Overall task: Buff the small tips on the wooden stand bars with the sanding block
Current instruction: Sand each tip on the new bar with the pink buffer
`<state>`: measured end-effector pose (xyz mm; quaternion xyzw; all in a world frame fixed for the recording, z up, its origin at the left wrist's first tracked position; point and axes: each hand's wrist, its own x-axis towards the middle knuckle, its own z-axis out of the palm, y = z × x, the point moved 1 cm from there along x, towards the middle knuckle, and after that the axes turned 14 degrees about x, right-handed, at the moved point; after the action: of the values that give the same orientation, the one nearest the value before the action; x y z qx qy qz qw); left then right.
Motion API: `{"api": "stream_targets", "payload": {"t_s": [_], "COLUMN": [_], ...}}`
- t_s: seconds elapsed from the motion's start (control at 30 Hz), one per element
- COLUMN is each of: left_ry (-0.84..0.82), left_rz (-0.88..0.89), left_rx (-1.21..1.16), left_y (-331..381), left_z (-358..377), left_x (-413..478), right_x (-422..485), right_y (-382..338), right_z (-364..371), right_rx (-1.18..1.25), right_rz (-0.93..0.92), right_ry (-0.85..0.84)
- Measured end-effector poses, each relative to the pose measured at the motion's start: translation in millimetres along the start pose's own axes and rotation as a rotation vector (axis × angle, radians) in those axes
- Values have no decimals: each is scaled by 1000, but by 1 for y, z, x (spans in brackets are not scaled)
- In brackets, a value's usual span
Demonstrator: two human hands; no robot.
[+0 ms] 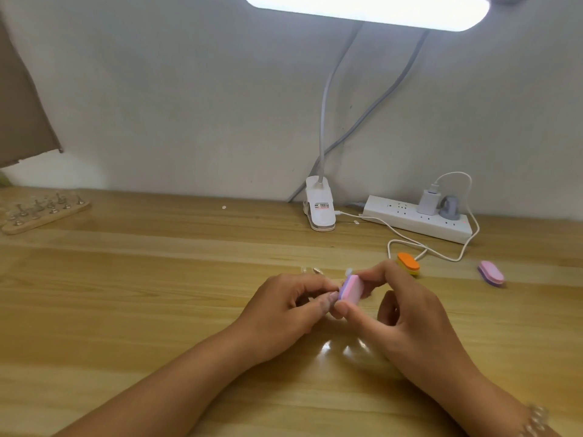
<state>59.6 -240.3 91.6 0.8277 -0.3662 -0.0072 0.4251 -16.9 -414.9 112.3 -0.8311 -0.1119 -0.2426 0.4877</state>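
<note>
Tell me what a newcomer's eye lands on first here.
Centre front, the left hand and right hand pinch a pink-and-purple sanding block between them. A bright lamp glares at the top. To the right, an orange sanding block and a pink sanding block lie on the table.

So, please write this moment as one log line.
right hand: grips pink block | left hand: fingertips at block, grasp unclear | wooden stand: far left, untouched
</note>
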Motion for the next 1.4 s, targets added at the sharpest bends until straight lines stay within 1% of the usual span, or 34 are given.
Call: {"api": "stream_targets", "payload": {"t_s": [0.1,0.13,0.2,0.27,0.3,0.37,0.43,0.47,0.53,0.6,0.7,0.77,0.83,0.9,1.0,1.07,1.2,1.23,1.3,1.37,1.4], "left_ry": [-16,-13,-3,-4,-7,-8,-5,0,6,9,15,18,27,32,23,23,32,31,28,17,12], "left_rz": [1,-1,-6,4,7,-4,-8,-9,-11,-9,-21,-30,-43,-44,-39,-40,-37,-33,-22,-15,-12], "left_rx": [36,40,30,22,22,20,5,-6,-40,-65,-61,-75,-86,-79,-84,-89,-84,-84,-77,-56,-48], "left_y": [-2,-2,0,1,1,0,0,0,1,1,1,1,2,1,2,2,0,0,-1,-1,-1], "left_z": [0,0,0,0,0,0,0,0,-1,-2,-3,-3,-3,-3,-3,-3,-3,-3,-2,-1,-1], "left_x": [0,0,1,0,0,0,1,1,0,0,0,1,1,1,1,1,1,1,0,1,1], "right_x": [-5,-5,-2,1,1,-3,-5,-4,0,1,-4,-5,-2,-1,-5,-7,-3,-4,-6,-7,-5], "right_y": [-6,-6,-4,0,0,-3,-5,-4,-1,0,-4,-4,-1,2,-2,-4,-2,-1,-2,-4,-3], "right_z": [5,5,2,-1,-1,3,5,4,1,-1,5,5,3,1,5,6,3,3,5,6,6], "right_rx": [-72,-63,10,28,3,-66,-74,-41,9,-40,-120,-97,-42,-62,-148,-150,-131,-153,-173,-141,-110], "right_rz": [-80,-82,-24,8,-2,-51,-72,-55,-14,-17,-79,-71,-20,-14,-92,-111,-92,-97,-105,-99,-85], "right_ry": [-82,-87,-36,24,22,-36,-82,-74,-5,34,-57,-91,-36,14,-58,-109,-15,-14,-64,-103,-88]}}
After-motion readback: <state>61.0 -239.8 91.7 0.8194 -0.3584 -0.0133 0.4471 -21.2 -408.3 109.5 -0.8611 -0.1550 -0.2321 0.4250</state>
